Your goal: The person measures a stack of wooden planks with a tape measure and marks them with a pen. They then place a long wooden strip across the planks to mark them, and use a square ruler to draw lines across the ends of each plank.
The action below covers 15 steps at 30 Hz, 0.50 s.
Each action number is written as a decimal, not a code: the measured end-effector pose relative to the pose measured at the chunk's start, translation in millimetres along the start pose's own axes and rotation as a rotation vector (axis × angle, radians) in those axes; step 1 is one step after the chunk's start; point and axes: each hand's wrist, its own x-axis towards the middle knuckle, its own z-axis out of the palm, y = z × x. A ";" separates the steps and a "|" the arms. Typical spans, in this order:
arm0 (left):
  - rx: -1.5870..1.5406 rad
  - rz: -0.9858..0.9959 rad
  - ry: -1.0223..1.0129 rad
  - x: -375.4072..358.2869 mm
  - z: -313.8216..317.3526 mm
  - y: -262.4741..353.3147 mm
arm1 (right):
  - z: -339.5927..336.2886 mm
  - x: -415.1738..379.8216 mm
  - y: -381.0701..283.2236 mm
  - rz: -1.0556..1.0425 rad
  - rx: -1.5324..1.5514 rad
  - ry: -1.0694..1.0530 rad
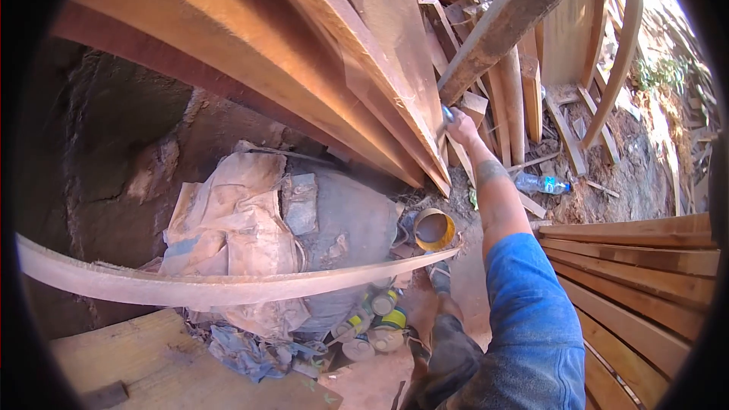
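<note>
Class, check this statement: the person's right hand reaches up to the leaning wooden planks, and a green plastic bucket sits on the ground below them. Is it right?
Not quite. The head view shows the right hand reaching up to the leaning planks, but the container on the ground below is a yellow-rimmed can, not a green plastic bucket. The rest stands.

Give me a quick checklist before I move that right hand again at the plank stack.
1. Right hand shut on small blue-tipped tool: ok.
2. Tool against edge of leaning planks: ok.
3. Left hand in view: not ok, not visible.
4. Footing clear: not ok, paint cans and open tin by the feet.
5. Curved plank across the front, whether supported: cannot tell.
6. Plastic bottle away from hand: ok.
</note>
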 end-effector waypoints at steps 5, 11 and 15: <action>0.009 0.021 0.003 -2.2 2.7 -4.0 | -9.1 -21.2 15.2 0.003 -0.030 0.010; 0.025 0.044 0.014 -4.7 5.4 -9.3 | -8.7 -17.3 3.2 0.028 -0.007 0.052; 0.032 0.023 0.019 -12.4 8.1 -14.0 | 14.6 -12.9 7.4 0.200 0.116 0.132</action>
